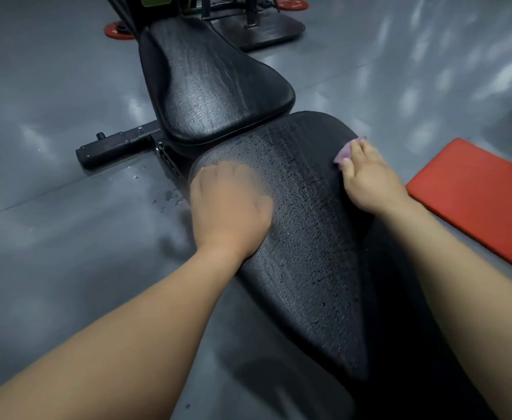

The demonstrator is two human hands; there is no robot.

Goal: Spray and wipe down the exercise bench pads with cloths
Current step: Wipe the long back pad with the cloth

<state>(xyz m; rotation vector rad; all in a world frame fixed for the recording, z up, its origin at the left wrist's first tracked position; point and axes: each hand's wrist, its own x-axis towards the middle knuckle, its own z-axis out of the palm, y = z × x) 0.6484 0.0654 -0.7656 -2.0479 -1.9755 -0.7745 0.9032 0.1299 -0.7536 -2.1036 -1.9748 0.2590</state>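
Head view, the only one supplied.

The near pad [306,237] of the bench runs from centre frame down to the lower right. It is beaded with droplets, so I judge that spraying is done here and wiping is in hand. The far pad [212,86], in the upper centre, shows no droplets that I can make out.

The left grip [230,204] lies knuckles-up on the near pad's left edge, in the middle of the frame. Placed there, it probably either steadies the person or works that edge. It is blurred. I cannot tell whether the fingers are apart or together, or whether a cloth lies beneath.

The right grip [367,174] sits at the pad's right edge, right of centre. Its fingers bend down over a wadded pink cloth [347,151] and clamp it against the pad surface. The cloth shows beyond and between the fingertips. That position suits a stroke drawn along or across the wet area.

Spilled drops [164,200] lie on the grey floor [51,253] just left of the bench, beside its frame bar [118,144]. A red mat [476,198] lies on the floor at the right, apart from the bench. No spray bottle is in view.
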